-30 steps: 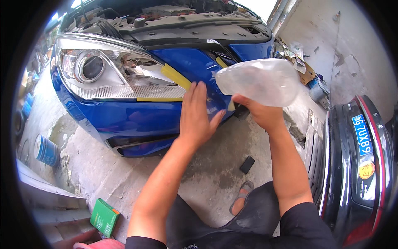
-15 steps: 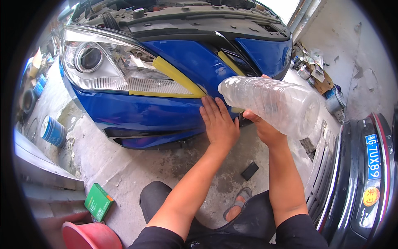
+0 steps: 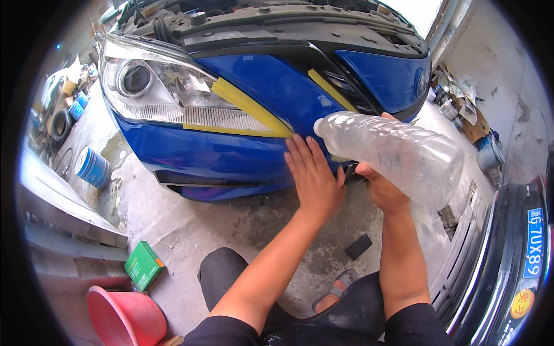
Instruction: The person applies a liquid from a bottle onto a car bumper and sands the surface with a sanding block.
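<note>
A large clear plastic bottle (image 3: pixel 398 153) is in my right hand (image 3: pixel 384 187), tilted so its neck points left toward the car. My fingers wrap round its far side and are partly hidden by it. My left hand (image 3: pixel 314 176) lies flat with fingers stretched on the blue front bumper (image 3: pixel 213 155), just below the corner of the headlight (image 3: pixel 138 81). Yellow masking tape (image 3: pixel 251 106) runs along the headlight's edges, meeting near my left fingertips. Another yellow tape strip (image 3: pixel 332 89) borders the black trim by the grille.
On the floor stand a red basin (image 3: pixel 127 317), a green box (image 3: pixel 144 265) and a blue-and-white bucket (image 3: pixel 92 167). A dark block (image 3: pixel 359 247) lies near my foot. A black car (image 3: pixel 513 254) is close at right; clutter (image 3: pixel 461 109) lines the right wall.
The whole view has shifted, so the car and floor things appear slightly to the right. My left hand stays flat on the bumper, and the bottle remains in my right hand.
</note>
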### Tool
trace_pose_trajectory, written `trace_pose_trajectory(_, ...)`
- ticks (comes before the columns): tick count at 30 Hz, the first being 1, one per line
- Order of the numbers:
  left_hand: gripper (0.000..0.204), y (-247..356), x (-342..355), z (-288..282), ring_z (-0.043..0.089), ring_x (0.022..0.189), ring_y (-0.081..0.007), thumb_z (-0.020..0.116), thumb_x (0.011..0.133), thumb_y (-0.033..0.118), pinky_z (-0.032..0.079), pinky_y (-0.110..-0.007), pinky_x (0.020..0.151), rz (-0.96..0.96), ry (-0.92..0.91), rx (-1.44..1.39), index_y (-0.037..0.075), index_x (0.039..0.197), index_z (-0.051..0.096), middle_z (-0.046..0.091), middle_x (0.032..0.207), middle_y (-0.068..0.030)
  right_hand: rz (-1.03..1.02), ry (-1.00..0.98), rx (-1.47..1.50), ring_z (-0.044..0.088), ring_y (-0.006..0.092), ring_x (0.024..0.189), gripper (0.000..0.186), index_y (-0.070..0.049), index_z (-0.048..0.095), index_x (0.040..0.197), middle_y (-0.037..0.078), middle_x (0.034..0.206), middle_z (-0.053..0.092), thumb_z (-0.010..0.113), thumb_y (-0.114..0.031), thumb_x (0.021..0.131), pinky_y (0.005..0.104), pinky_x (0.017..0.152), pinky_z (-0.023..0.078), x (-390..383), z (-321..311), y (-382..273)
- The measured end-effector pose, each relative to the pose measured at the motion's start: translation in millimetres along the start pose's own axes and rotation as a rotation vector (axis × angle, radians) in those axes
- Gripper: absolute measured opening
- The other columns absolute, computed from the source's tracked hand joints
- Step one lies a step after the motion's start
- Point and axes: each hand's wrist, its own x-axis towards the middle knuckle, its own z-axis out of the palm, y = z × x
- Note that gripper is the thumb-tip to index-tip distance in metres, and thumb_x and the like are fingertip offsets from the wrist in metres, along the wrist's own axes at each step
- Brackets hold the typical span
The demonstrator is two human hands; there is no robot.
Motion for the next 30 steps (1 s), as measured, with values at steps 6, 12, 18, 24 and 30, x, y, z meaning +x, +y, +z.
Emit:
trace_pose_trajectory(6,0.096,5,27,27,0.006,0.14,-0.0575,0.065,0.076,0.016,0.009,-0.062,0.113,-0.054,0.307,-0.17,-0.013,0.146,0.007,0.004,0.15,-0.0419,0.059,-0.053,-0.036,0.054,0.024,0.116,0.095,-0.001,0.042,0.135,0.014,0.133,0.051,0.089,-0.038,0.061,0.0383,0.1,0.045,21,-13,-19)
trace_pose_trajectory(12,0.099,26,2,37,0.004,0.141,-0.056,0.067,0.075,0.015,0.009,-0.062,0.113,-0.059,0.219,-0.22,-0.012,0.147,0.005,0.003,0.151,-0.0402,0.163,-0.09,-0.031,0.053,0.0243,0.118,0.101,-0.001,0.039,0.138,0.015,0.14,0.045,0.088,-0.043,0.06,0.0394,0.099,0.048,25,-17,-25)
trace_pose_trajectory(18,0.096,-2,64,17,0.004,0.143,-0.0527,0.063,0.077,0.012,0.009,-0.059,0.114,-0.022,0.481,-0.167,-0.011,0.148,0.002,0.001,0.153,-0.0372,-0.041,-0.009,0.148,0.052,0.0257,0.119,0.094,-0.005,0.041,0.138,0.016,0.138,0.047,0.091,-0.027,0.061,0.0401,0.1,0.046,40,-21,-22)
trace_pose_trajectory(24,0.098,8,46,28,0.005,0.142,-0.0551,0.063,0.072,0.01,0.013,-0.061,0.113,-0.054,0.428,-0.208,-0.01,0.148,0.005,0.001,0.152,-0.0387,0.053,-0.011,0.235,0.052,0.024,0.119,0.097,-0.005,0.041,0.137,0.015,0.138,0.047,0.092,-0.027,0.057,0.0401,0.101,0.046,48,-8,-32)
trace_pose_trajectory(30,0.101,20,13,32,0.006,0.141,-0.056,0.069,0.07,0.015,0.013,-0.062,0.112,-0.129,0.21,-0.237,-0.009,0.147,0.009,0.001,0.15,-0.0408,0.101,-0.11,0.117,0.053,0.0238,0.118,0.094,-0.004,0.043,0.136,0.014,0.139,0.047,0.09,-0.03,0.06,0.0392,0.1,0.047,37,-3,-23)
